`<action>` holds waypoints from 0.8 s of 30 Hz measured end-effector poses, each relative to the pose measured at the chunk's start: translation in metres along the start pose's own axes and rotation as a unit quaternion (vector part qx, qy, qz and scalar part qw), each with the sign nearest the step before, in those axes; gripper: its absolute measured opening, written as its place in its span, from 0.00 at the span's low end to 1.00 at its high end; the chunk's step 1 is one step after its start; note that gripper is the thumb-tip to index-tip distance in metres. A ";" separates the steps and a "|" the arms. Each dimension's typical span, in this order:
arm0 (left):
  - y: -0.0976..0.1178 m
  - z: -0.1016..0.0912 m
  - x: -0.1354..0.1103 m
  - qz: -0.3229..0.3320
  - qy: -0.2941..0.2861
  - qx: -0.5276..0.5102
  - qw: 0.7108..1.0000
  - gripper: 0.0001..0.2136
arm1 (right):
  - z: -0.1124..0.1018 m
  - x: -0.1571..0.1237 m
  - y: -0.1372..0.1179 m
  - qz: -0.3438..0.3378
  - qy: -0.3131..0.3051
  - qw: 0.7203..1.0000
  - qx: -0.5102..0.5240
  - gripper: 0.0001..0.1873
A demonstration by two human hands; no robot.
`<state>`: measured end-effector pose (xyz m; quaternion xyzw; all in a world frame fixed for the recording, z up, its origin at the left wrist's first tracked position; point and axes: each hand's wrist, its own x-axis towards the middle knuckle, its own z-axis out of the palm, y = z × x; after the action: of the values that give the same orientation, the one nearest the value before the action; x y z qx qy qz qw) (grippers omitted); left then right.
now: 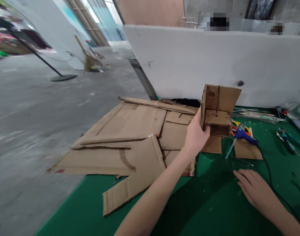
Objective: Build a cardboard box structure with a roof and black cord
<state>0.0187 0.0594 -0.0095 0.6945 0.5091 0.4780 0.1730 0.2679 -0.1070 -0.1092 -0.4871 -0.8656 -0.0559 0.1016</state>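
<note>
— Where do we have the cardboard box [217,113]?

— Up off the surface [209,203], at about one o'clock from our left hand [195,137], whose fingers [206,130] clasp its near left wall. Our right hand [250,186] lies flat on the green, fingers spread, holding nothing.

— How do we keep it sound?

— We'd grip lightly; the walls look thin and would likely crease. The glue gun [242,135] sits just beyond at three o'clock of the box, its cord [270,177] running past our right hand, so we'd best mind both. Loose cardboard sheets [130,137] lie at nine o'clock.
</note>
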 end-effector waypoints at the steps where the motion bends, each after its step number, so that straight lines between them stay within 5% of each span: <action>1: 0.000 0.000 0.000 0.000 0.002 -0.003 1.000 0.25 | 0.002 0.012 0.003 0.004 0.026 0.999 -0.038 0.21; 6: -0.001 0.000 -0.002 0.017 0.012 -0.005 1.000 0.29 | 0.010 0.066 0.023 0.033 0.027 0.986 -0.164 0.20; 10: 0.001 -0.001 -0.003 0.021 0.019 0.024 0.999 0.30 | 0.012 0.071 0.024 0.008 -0.006 0.990 -0.138 0.15; 14: 0.000 -0.002 0.000 0.016 0.030 0.024 0.999 0.27 | -0.005 0.074 0.027 0.061 0.052 0.994 0.079 0.11; 20: -0.007 0.001 0.004 0.016 0.052 0.015 0.998 0.20 | -0.072 0.138 0.051 0.201 0.189 0.875 0.398 0.05; 22: -0.008 0.002 0.004 0.030 0.059 0.027 0.997 0.20 | -0.092 0.163 0.054 0.174 0.232 0.853 0.434 0.19; 24: -0.008 0.003 0.004 0.039 0.063 0.037 0.997 0.20 | -0.102 0.182 0.053 0.141 0.176 0.875 0.429 0.42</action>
<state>0.0168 0.0673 -0.0149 0.6882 0.5085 0.5086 0.0959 0.2338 0.0522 0.0320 -0.4943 -0.6949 0.2511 0.4579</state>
